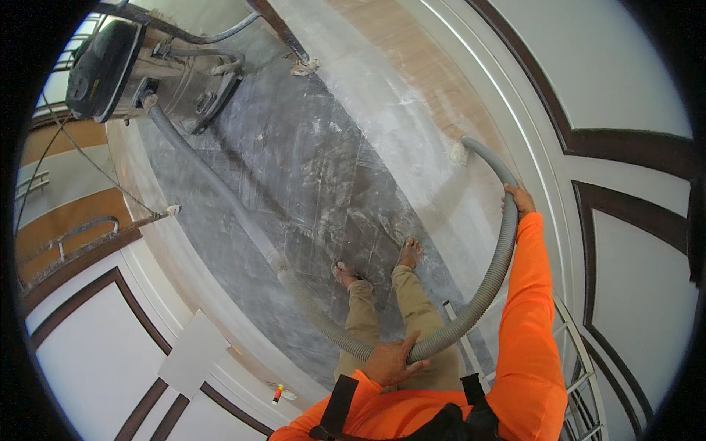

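A long grey ribbed vacuum hose (pixel 489 283) curves across in front of me. My right hand (pixel 521 200), at the end of an orange sleeve, is closed around the hose near its far end. Beyond that hand the hose bends down to a dusty, pale nozzle end (pixel 460 152) at the pale dusty strip (pixel 412 117); whether it touches the surface I cannot tell. Close to my waist, my left hand (pixel 396 361) is wrapped over a lower stretch of the hose. From there the hose runs left and away to a dusty vacuum cleaner (pixel 173 77) with a dark top.
My bare feet (pixel 346 274) stand on the dark, dust-streaked floor (pixel 294 147). White panelled walls with dark brown trim (pixel 625 151) close in on the right. A white metal rack (pixel 577 353) is beside my right arm. A cable (pixel 103 169) hangs on the left, and a white board (pixel 195 353) leans lower left.
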Demonstrator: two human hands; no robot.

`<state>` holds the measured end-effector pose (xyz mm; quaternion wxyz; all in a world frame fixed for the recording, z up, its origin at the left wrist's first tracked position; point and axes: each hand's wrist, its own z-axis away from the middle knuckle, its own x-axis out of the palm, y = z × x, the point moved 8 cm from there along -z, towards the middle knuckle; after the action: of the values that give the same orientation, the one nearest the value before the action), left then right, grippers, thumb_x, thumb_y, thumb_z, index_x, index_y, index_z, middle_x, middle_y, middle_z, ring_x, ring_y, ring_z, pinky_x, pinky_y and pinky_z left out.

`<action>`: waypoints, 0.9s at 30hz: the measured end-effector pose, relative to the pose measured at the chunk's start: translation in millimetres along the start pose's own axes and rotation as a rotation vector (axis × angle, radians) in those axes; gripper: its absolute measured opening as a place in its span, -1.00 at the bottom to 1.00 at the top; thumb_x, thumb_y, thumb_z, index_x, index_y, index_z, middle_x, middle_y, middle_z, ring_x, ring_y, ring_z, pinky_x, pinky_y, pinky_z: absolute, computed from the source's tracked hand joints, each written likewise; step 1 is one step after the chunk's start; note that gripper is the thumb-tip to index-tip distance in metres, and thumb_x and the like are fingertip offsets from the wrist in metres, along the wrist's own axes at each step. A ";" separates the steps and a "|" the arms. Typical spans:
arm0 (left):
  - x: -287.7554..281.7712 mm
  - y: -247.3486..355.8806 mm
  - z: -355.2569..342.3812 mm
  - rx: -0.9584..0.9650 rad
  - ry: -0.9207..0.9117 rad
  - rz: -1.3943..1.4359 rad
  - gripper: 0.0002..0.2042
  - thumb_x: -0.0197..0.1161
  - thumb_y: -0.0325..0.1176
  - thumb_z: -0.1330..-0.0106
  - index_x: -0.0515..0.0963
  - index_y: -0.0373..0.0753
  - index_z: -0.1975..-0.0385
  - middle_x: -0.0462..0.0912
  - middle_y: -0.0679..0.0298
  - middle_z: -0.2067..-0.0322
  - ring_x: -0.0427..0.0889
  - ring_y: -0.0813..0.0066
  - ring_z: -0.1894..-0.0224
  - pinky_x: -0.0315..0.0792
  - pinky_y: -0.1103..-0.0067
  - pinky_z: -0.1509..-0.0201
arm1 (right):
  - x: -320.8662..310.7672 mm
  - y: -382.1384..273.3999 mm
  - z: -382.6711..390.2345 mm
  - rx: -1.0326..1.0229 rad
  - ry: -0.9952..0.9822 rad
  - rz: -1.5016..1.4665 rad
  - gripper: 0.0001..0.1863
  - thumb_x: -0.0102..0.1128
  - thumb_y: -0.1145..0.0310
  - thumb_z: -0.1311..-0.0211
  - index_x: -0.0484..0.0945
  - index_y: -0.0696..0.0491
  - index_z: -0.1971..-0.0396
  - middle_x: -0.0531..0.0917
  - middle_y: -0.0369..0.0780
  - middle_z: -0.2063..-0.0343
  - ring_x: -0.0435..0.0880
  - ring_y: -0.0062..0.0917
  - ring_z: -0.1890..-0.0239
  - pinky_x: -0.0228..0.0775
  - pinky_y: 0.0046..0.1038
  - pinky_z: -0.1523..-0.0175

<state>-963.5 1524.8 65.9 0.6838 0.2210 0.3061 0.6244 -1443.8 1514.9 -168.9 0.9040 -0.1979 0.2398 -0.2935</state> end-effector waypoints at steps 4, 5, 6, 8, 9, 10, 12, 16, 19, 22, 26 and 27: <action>12.2 -1.4 7.1 0.013 -0.079 -0.028 -0.10 0.14 0.29 -0.26 0.15 -0.34 -0.38 0.66 -0.18 0.26 0.67 -0.18 0.20 0.51 0.16 0.09 | -32.2 44.3 19.4 0.109 0.065 -0.057 -0.34 0.25 0.21 -0.22 0.26 -0.07 -0.32 0.55 -0.16 0.44 0.51 -0.44 0.66 0.46 -0.34 0.59; 11.2 -1.3 11.6 -0.007 -0.102 -0.011 -0.10 0.14 0.30 -0.25 0.15 -0.32 -0.39 0.66 -0.17 0.25 0.67 -0.18 0.19 0.51 0.16 0.09 | -36.4 56.1 21.5 0.137 0.090 -0.063 -0.33 0.25 0.22 -0.22 0.24 -0.07 -0.32 0.55 -0.15 0.43 0.51 -0.43 0.66 0.46 -0.34 0.59; 9.0 -0.5 17.1 -0.027 -0.124 0.004 -0.10 0.15 0.31 -0.24 0.16 -0.30 -0.39 0.67 -0.16 0.25 0.67 -0.18 0.18 0.50 0.16 0.08 | -39.9 66.6 21.7 0.152 0.097 -0.087 -0.33 0.25 0.22 -0.22 0.24 -0.07 -0.33 0.55 -0.15 0.44 0.51 -0.43 0.66 0.46 -0.34 0.59; -0.1 -1.6 24.2 -0.029 -0.116 -0.023 -0.10 0.15 0.32 -0.23 0.16 -0.24 -0.40 0.66 -0.17 0.22 0.66 -0.18 0.15 0.49 0.16 0.05 | -43.3 94.4 14.9 0.183 0.116 -0.137 -0.32 0.25 0.23 -0.21 0.23 -0.07 -0.33 0.55 -0.15 0.45 0.52 -0.41 0.66 0.46 -0.34 0.59; -6.4 -2.5 27.7 -0.025 -0.115 -0.041 -0.10 0.16 0.33 -0.22 0.16 -0.22 -0.41 0.66 -0.17 0.20 0.66 -0.18 0.13 0.49 0.17 0.04 | -38.9 112.0 8.0 0.184 0.088 -0.202 -0.32 0.25 0.23 -0.21 0.23 -0.07 -0.33 0.56 -0.15 0.44 0.52 -0.41 0.66 0.47 -0.34 0.59; -14.0 -4.3 32.1 -0.016 -0.108 -0.057 -0.09 0.15 0.34 -0.21 0.18 -0.22 -0.40 0.66 -0.16 0.19 0.65 -0.17 0.13 0.49 0.17 0.04 | -33.3 128.7 -0.6 0.181 0.061 -0.264 -0.32 0.25 0.23 -0.22 0.23 -0.07 -0.33 0.57 -0.15 0.44 0.53 -0.41 0.66 0.47 -0.33 0.59; -29.1 -12.8 37.4 -0.017 -0.076 -0.081 -0.08 0.15 0.37 -0.19 0.22 -0.24 -0.38 0.66 -0.13 0.18 0.65 -0.16 0.14 0.48 0.17 0.04 | -9.4 119.4 -4.1 0.149 -0.011 -0.322 -0.32 0.25 0.23 -0.22 0.24 -0.06 -0.33 0.58 -0.14 0.44 0.53 -0.41 0.65 0.48 -0.33 0.59; -34.5 -50.9 42.0 -0.085 -0.175 -0.171 -0.13 0.17 0.31 -0.23 0.17 -0.15 -0.41 0.60 -0.21 0.08 0.61 -0.20 0.01 0.46 0.18 -0.05 | 74.5 27.2 42.1 0.059 -0.089 -0.230 -0.33 0.26 0.20 -0.22 0.27 -0.05 -0.31 0.60 -0.14 0.42 0.54 -0.43 0.65 0.49 -0.33 0.59; -77.3 -53.3 43.9 -0.062 -0.157 -0.071 -0.15 0.19 0.29 -0.24 0.19 -0.15 -0.41 0.61 -0.20 0.12 0.61 -0.18 0.03 0.46 0.18 -0.04 | 96.5 -24.2 47.2 -0.013 -0.049 -0.153 -0.34 0.27 0.16 -0.22 0.28 -0.06 -0.31 0.61 -0.15 0.41 0.56 -0.45 0.63 0.50 -0.35 0.59; -116.4 -60.1 46.4 -0.029 -0.074 -0.053 -0.15 0.21 0.27 -0.24 0.19 -0.17 -0.40 0.64 -0.17 0.22 0.65 -0.16 0.12 0.48 0.17 0.04 | 111.9 -65.5 36.7 -0.063 -0.033 -0.151 -0.31 0.28 0.13 -0.22 0.28 -0.09 -0.33 0.62 -0.16 0.40 0.58 -0.48 0.61 0.51 -0.39 0.58; -169.7 -65.8 39.4 -0.008 -0.026 -0.044 -0.14 0.24 0.24 -0.24 0.18 -0.21 -0.39 0.66 -0.12 0.36 0.68 -0.15 0.25 0.51 0.17 0.15 | 154.4 -120.1 37.3 -0.129 -0.044 -0.097 -0.26 0.33 0.12 -0.19 0.26 -0.13 -0.37 0.63 -0.16 0.40 0.58 -0.51 0.61 0.52 -0.42 0.58; -176.6 -68.9 37.9 0.027 -0.010 -0.022 -0.14 0.24 0.24 -0.23 0.18 -0.22 -0.39 0.66 -0.11 0.40 0.68 -0.15 0.28 0.51 0.17 0.18 | 164.8 -126.1 35.3 -0.138 -0.053 -0.105 -0.25 0.33 0.12 -0.19 0.26 -0.13 -0.37 0.63 -0.16 0.39 0.58 -0.51 0.61 0.52 -0.42 0.58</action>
<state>-893.5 1344.7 71.0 0.6893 0.2298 0.3134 0.6114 -1361.9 1325.0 -129.9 0.8775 -0.2796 0.2247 -0.3182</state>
